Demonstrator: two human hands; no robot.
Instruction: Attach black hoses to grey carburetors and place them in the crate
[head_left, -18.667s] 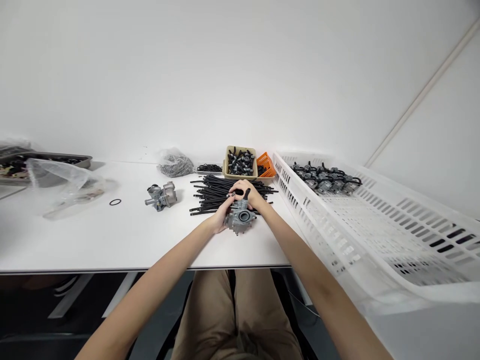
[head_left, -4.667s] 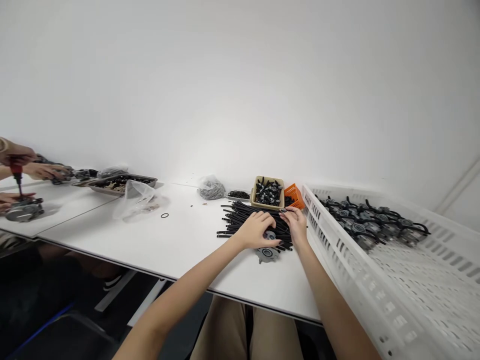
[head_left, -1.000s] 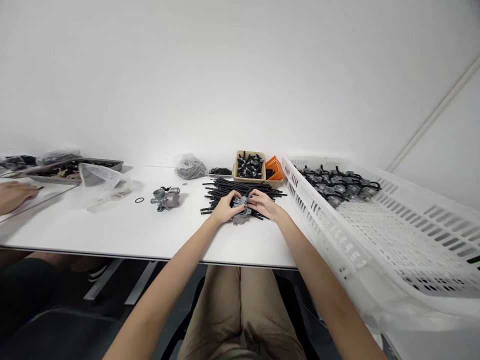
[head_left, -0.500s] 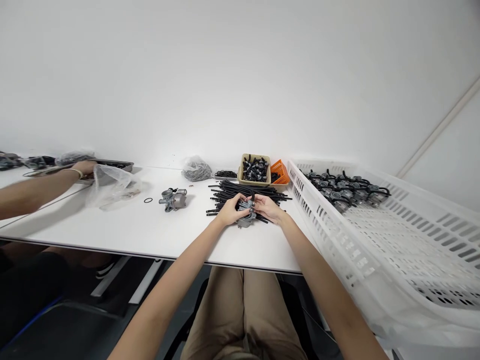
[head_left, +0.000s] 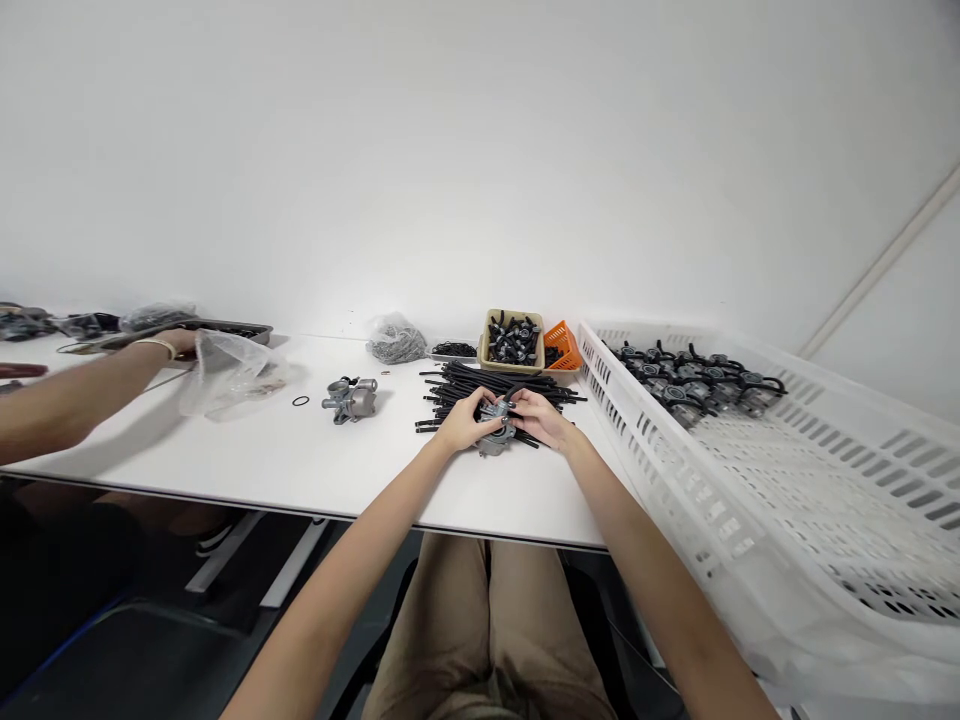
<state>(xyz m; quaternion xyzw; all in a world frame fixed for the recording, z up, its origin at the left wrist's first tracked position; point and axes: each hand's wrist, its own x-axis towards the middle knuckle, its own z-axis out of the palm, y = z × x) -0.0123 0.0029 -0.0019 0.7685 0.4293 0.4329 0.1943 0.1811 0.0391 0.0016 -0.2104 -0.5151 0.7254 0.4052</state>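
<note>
My left hand (head_left: 463,424) is closed around the left side of a grey metal carburetor (head_left: 495,438), just above the table's front half. My right hand (head_left: 546,420) pinches a short black hose (head_left: 513,393) at the top right of that carburetor; its fingertips partly cover where the two meet. Behind both hands spreads a pile of black rubber tubes (head_left: 465,382). To the left, a second carburetor (head_left: 351,400) lies on the table, with a black O-ring (head_left: 301,401) beside it.
On the right stands a large white perforated crate (head_left: 675,480) with several carburetors (head_left: 690,375) in it. At the back are a yellow basket (head_left: 514,368) of black-and-grey parts, an orange basket (head_left: 564,345) and a bagged bundle (head_left: 396,340). A co-worker's arm (head_left: 90,395) reaches into a metal tray (head_left: 259,332).
My right fingers have shifted slightly on the hose, which now leans further right. A dark red object has appeared near the co-worker's arm at far left. The view has moved a little.
</note>
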